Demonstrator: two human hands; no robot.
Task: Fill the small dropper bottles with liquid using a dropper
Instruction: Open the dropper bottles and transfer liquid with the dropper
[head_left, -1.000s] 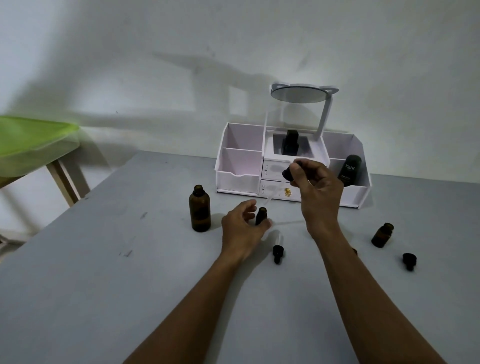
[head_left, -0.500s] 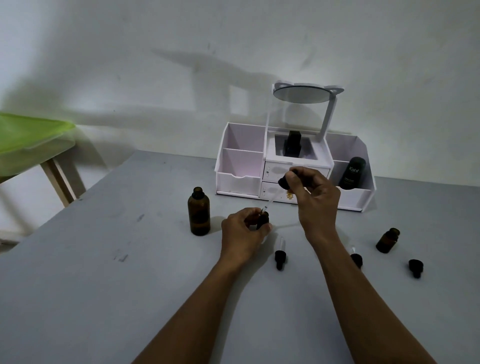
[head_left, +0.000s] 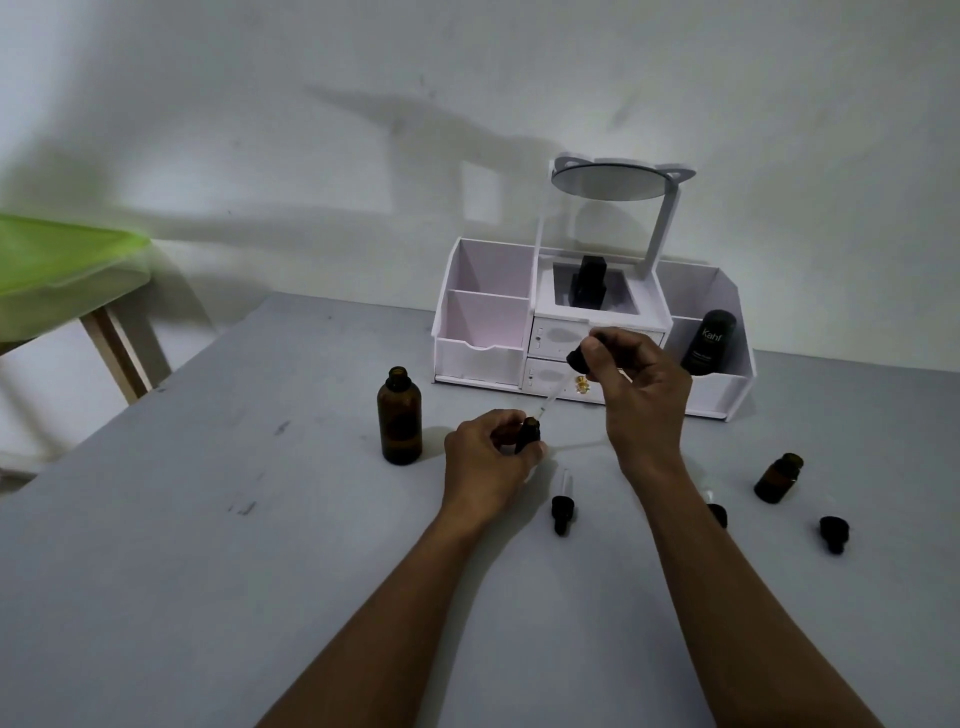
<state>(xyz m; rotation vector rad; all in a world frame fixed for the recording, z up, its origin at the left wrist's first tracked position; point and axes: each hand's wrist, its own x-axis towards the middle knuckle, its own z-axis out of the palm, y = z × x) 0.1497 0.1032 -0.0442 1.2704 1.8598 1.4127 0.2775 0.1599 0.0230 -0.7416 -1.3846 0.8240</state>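
The likeliest failure was a miss at the neck. The right hand (head_left: 636, 387) pinched the black bulb of the dropper (head_left: 558, 387), whose clear glass stem slanted down and left until its tip sat at the mouth of the small bottle (head_left: 529, 434). Whether the tip was inside the opening or only above it could not be told. A squeeze with the tip off-centre would probably have sent liquid down the bottle's side and onto the worktop (head_left: 208, 545).

A second risk, as a judgement, was tipping: the small bottle looked slightly tilted, and a nudge from the angled stem could have knocked it over. The left hand (head_left: 485, 457) was closed around that bottle, fingers curled on its near side, steadying it.

Taking the small bottle as the landmark, the large amber bottle (head_left: 399, 415) stood open to its left, near but apart. A loose dropper cap (head_left: 562, 506) lay just in front of it. Another small bottle (head_left: 777, 478) stood well off to its right, with another cap (head_left: 834, 532) beside that.
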